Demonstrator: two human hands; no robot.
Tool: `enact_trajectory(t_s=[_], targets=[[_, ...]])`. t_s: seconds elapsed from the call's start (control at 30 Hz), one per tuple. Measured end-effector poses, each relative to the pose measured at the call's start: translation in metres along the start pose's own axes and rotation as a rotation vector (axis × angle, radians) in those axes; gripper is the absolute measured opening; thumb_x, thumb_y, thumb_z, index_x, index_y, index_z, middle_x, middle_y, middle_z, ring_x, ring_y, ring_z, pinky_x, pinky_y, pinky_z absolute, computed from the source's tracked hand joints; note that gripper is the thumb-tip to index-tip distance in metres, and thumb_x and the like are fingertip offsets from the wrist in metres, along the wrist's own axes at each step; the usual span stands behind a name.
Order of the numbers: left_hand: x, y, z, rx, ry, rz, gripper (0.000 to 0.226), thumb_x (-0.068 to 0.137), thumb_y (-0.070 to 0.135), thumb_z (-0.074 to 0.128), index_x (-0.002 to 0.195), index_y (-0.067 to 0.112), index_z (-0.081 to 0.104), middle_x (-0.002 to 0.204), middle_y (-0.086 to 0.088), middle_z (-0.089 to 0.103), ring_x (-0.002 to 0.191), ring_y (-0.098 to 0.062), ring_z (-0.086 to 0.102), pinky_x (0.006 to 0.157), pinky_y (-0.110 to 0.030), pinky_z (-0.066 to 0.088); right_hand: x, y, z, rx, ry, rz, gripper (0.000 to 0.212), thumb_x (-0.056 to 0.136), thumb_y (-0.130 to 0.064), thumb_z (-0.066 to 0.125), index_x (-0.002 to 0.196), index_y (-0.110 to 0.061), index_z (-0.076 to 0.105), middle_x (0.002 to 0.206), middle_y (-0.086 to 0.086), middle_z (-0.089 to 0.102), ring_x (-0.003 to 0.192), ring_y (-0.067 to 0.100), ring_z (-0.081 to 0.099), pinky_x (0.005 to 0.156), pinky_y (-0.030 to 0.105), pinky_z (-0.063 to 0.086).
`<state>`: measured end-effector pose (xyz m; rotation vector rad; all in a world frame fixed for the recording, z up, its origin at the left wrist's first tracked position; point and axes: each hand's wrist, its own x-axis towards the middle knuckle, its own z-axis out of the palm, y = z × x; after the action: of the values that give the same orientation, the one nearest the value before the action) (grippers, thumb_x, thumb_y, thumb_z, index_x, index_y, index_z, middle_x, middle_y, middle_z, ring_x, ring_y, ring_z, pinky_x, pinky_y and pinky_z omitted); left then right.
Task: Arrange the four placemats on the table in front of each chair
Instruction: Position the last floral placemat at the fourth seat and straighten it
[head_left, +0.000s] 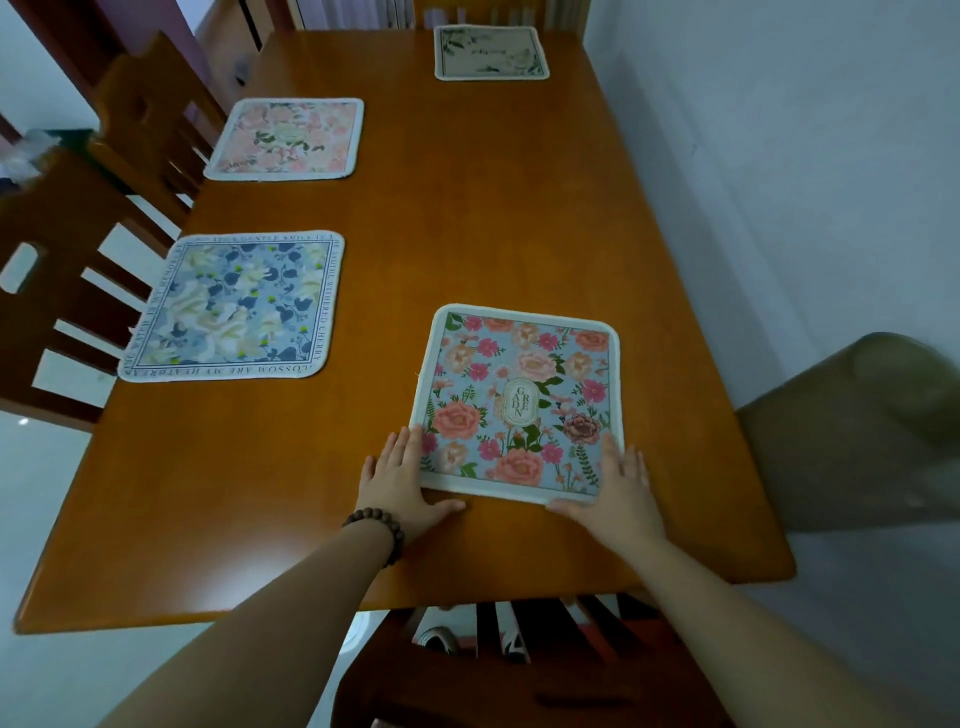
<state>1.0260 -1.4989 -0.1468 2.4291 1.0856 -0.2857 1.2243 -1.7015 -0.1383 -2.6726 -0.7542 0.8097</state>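
Observation:
A blue placemat with pink flowers (519, 395) lies near the table's front edge, above a chair (519, 670). My left hand (405, 483) rests flat at its near left corner, fingers spread. My right hand (618, 488) lies flat on its near right corner. A blue-and-cream floral placemat (234, 306) lies at the left side. Further back on the left is a pink floral placemat (288, 137). A pale beige placemat (491, 52) lies at the far end.
The wooden table (467, 218) has a white wall close along its right side. Two wooden chairs (62, 291) stand at the left, one at the far end. A blurred brown shape (857, 431) is at the right edge.

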Motion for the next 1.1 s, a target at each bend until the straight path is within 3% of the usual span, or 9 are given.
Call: enact_trajectory(t_s=[0.17, 0.4, 0.63, 0.87, 0.93, 1.1], targets=[[-0.012, 0.003, -0.002, -0.007, -0.037, 0.027, 0.118, 0.068, 0.068, 0.066, 0.150, 0.024, -0.006, 0.160, 0.001, 0.000, 0.146, -0.016, -0.001, 0.118, -0.044, 0.006, -0.007, 0.000, 0.002, -0.015, -0.004, 0.000, 0.130, 0.063, -0.063, 0.075, 0.148, -0.028, -0.015, 0.158, 0.015, -0.009, 0.145, 0.029, -0.009, 0.117, 0.045, 0.008], [-0.028, -0.001, -0.003, -0.028, -0.069, 0.044, 0.114, 0.070, 0.060, 0.071, 0.151, 0.025, -0.002, 0.160, 0.000, 0.005, 0.146, -0.016, 0.004, 0.118, -0.044, 0.012, -0.009, 0.011, -0.003, -0.024, -0.034, -0.041, 0.121, 0.070, -0.045, 0.080, 0.151, -0.022, -0.007, 0.159, 0.014, -0.001, 0.146, 0.028, -0.003, 0.116, 0.043, 0.004], [-0.048, 0.011, -0.006, -0.068, -0.161, -0.012, 0.112, 0.072, 0.054, 0.074, 0.151, 0.025, 0.001, 0.160, -0.003, 0.005, 0.145, -0.019, 0.009, 0.115, -0.044, 0.022, -0.020, 0.027, -0.010, -0.054, -0.046, -0.114, 0.115, 0.071, -0.038, 0.081, 0.151, -0.014, 0.002, 0.158, 0.009, 0.018, 0.146, 0.026, 0.005, 0.118, 0.044, 0.011], [-0.074, 0.035, 0.005, -0.069, -0.235, -0.090, 0.118, 0.068, 0.051, 0.078, 0.151, 0.023, -0.001, 0.159, -0.004, 0.006, 0.145, -0.022, 0.014, 0.114, -0.040, 0.026, -0.030, 0.042, -0.017, -0.126, -0.098, -0.130, 0.116, 0.073, -0.035, 0.080, 0.152, -0.017, -0.002, 0.159, 0.016, 0.000, 0.146, 0.030, 0.001, 0.117, 0.043, 0.006], [-0.079, 0.042, 0.007, -0.067, -0.250, -0.120, 0.119, 0.066, 0.051, 0.079, 0.151, 0.024, 0.000, 0.158, -0.004, 0.013, 0.142, -0.024, 0.022, 0.111, -0.042, 0.031, -0.036, 0.047, -0.017, -0.141, -0.108, -0.129, 0.116, 0.073, -0.035, 0.080, 0.152, -0.017, -0.003, 0.159, 0.016, -0.002, 0.146, 0.030, 0.000, 0.117, 0.042, 0.005], [-0.092, 0.057, 0.016, -0.078, -0.234, -0.160, 0.118, 0.063, 0.049, 0.082, 0.150, 0.027, 0.006, 0.151, -0.004, 0.030, 0.132, -0.025, 0.039, 0.102, -0.041, 0.043, -0.045, 0.053, -0.018, -0.173, -0.116, -0.103, 0.115, 0.072, -0.031, 0.082, 0.151, -0.016, 0.000, 0.158, 0.017, 0.006, 0.145, 0.032, 0.006, 0.118, 0.043, 0.010]])
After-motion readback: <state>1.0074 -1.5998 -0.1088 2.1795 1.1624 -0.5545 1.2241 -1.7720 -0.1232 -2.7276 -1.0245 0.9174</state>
